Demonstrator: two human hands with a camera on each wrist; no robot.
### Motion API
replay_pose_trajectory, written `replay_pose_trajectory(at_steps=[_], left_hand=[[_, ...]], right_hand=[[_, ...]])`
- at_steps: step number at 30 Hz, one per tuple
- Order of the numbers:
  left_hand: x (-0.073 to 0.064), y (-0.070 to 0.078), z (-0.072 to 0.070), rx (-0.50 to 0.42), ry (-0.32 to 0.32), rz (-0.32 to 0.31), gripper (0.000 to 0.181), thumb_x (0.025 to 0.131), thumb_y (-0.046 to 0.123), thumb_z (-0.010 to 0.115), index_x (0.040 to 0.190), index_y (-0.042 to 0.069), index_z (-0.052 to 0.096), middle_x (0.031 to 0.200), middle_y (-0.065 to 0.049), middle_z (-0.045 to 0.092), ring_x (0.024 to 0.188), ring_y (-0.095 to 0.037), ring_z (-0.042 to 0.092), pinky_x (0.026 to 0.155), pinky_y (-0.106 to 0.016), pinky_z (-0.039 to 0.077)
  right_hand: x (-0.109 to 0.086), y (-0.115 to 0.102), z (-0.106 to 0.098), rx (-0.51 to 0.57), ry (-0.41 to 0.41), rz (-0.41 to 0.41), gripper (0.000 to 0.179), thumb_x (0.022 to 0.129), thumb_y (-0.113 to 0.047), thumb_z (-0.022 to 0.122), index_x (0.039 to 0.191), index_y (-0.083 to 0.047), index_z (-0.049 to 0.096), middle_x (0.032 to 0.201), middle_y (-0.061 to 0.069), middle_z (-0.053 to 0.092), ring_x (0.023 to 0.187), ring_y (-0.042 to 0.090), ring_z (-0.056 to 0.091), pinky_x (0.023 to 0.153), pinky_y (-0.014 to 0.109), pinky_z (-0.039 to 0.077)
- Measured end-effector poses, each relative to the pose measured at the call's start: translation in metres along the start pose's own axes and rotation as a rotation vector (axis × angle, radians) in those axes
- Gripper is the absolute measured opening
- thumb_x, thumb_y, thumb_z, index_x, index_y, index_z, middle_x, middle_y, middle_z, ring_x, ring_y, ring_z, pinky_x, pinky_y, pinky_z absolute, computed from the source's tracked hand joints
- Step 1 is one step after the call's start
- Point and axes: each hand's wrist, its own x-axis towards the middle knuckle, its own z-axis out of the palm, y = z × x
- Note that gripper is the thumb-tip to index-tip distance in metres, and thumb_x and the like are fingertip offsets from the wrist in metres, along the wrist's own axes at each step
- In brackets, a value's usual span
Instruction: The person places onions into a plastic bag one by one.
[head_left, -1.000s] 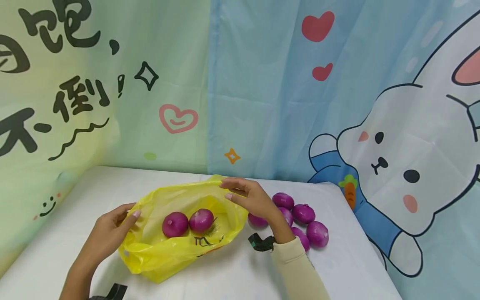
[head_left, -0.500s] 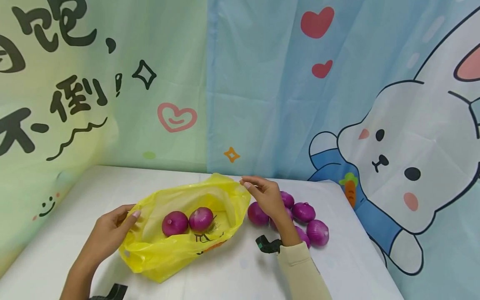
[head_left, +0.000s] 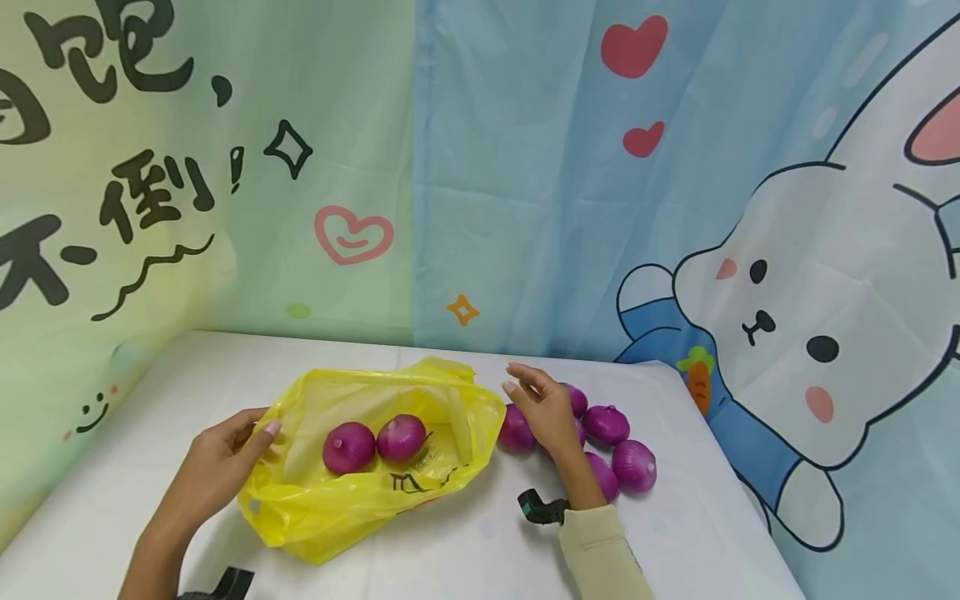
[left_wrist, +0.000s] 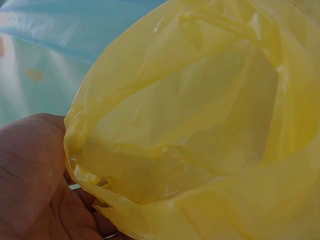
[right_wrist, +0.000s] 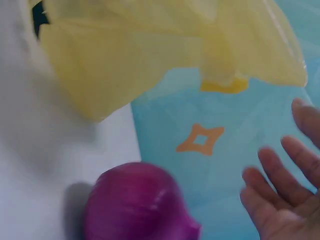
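Note:
A yellow plastic bag [head_left: 322,525] lies on its side with its mouth spread. Inside it two purple onions [head_left: 349,448] sit side by side. My left hand [head_left: 210,471] pinches the left edge of the bag's mouth; the left wrist view shows bag film [left_wrist: 165,190] between thumb and fingers, partly hidden. To the right of the bag, my right hand [head_left: 546,412] hovers over the near side of an onion group, fingers loosely bent and holding nothing. In the right wrist view its fingers [right_wrist: 280,175] stand apart from an onion [right_wrist: 135,205].
Several loose onions [head_left: 634,466] are grouped at the right of the white table [head_left: 450,558], some partly behind the right arm. A printed curtain [head_left: 510,250] hangs along the back edge. Dark cameras [head_left: 542,508] are strapped to the wrists.
My right hand has let go of the bag's far right rim and moved right, towards the loose onions. The bag's right side has spread slightly outward. The left hand has stayed put.

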Motion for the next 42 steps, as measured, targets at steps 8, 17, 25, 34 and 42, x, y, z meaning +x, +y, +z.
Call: replay_pose_trajectory(at_steps=[8, 17, 25, 34, 42], left_hand=[[-0.001, -0.001, -0.001, 0.001, 0.004, 0.003, 0.054, 0.101, 0.045, 0.048, 0.132, 0.002, 0.056, 0.102, -0.008, 0.07, 0.089, -0.021, 0.064, 0.072, -0.027, 0.051], [-0.002, -0.001, 0.0, 0.002, -0.006, -0.016, 0.055, 0.101, 0.046, 0.047, 0.133, 0.002, 0.055, 0.102, -0.008, 0.069, 0.088, -0.021, 0.063, 0.072, -0.029, 0.051], [-0.002, -0.001, 0.0, 0.007, 0.007, 0.0, 0.054, 0.101, 0.045, 0.048, 0.132, 0.002, 0.055, 0.101, -0.007, 0.07, 0.088, -0.021, 0.064, 0.074, -0.031, 0.051], [-0.001, -0.002, 0.001, 0.014, 0.012, 0.002, 0.055, 0.101, 0.046, 0.048, 0.133, 0.002, 0.055, 0.102, -0.008, 0.07, 0.092, -0.025, 0.064, 0.082, -0.046, 0.051], [-0.001, -0.002, 0.001, 0.009, 0.008, -0.002, 0.055, 0.101, 0.046, 0.048, 0.133, 0.002, 0.055, 0.102, -0.007, 0.07, 0.091, -0.024, 0.065, 0.081, -0.044, 0.051]], right_hand=[[-0.002, 0.039, 0.002, -0.074, 0.107, 0.124, 0.039, 0.09, -0.016, 0.073, 0.125, -0.004, 0.063, 0.13, 0.012, 0.058, 0.128, 0.025, 0.048, 0.106, 0.038, 0.035], [-0.007, 0.049, 0.004, -0.201, 0.084, 0.224, 0.061, 0.083, -0.023, 0.079, 0.137, -0.012, 0.054, 0.145, 0.015, 0.043, 0.137, 0.035, 0.035, 0.109, 0.05, 0.029], [-0.008, 0.057, 0.008, -0.281, -0.018, 0.249, 0.075, 0.078, -0.02, 0.082, 0.143, -0.011, 0.045, 0.147, 0.022, 0.036, 0.136, 0.041, 0.033, 0.107, 0.059, 0.027], [-0.018, 0.065, 0.011, -0.316, -0.108, 0.265, 0.084, 0.075, -0.013, 0.082, 0.146, -0.008, 0.038, 0.15, 0.03, 0.02, 0.136, 0.049, 0.025, 0.104, 0.064, 0.027], [-0.022, 0.062, 0.012, -0.316, -0.171, 0.187, 0.063, 0.079, -0.01, 0.077, 0.137, -0.004, 0.051, 0.139, 0.026, 0.042, 0.124, 0.044, 0.044, 0.1, 0.058, 0.038]])
